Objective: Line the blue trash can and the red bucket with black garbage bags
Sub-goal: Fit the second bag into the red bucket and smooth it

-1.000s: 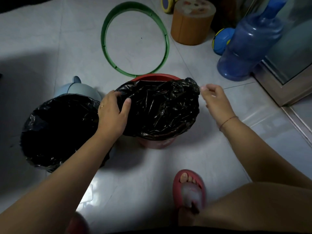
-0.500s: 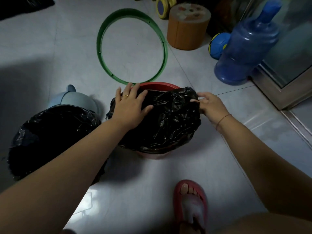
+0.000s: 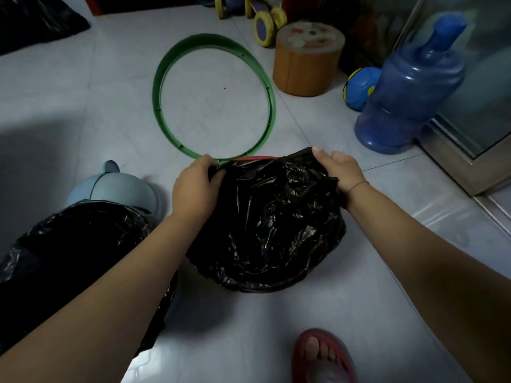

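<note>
Far left on the floor [image 3: 249,341], the blue trash can [image 3: 119,189] already looks sorted: its own black liner [image 3: 83,244] is draped over the mouth and hangs down the outside, though my forearm hides part of it. Next over, the left grip [image 3: 196,186] has its fingers curled round the far-left edge of the garbage bag [image 3: 271,222], right at the rim. The bag sits in the red bucket [image 3: 257,158], which is just right of the can and nearly swallowed by plastic. Only a sliver of red rim shows at the far side, between the two hands. The near side looks folded over and hanging outside already, so I'd say the far edge is the bit left to do. The right grip [image 3: 340,170] pinches the far-right corner of the bag's edge, thumb on top, fingers curled under. Holding opposite sides like that makes sense to me — it stretches the opening wide so it can be pulled over the last stretch of rim. So the bag's mouth spans between both grips, with the rest of it bunched lower down, toward me. A green hoop [image 3: 271,106] lies just behind the bucket, and a blue water jug [image 3: 409,87] stands well off to the right — neither is in the way.
</note>
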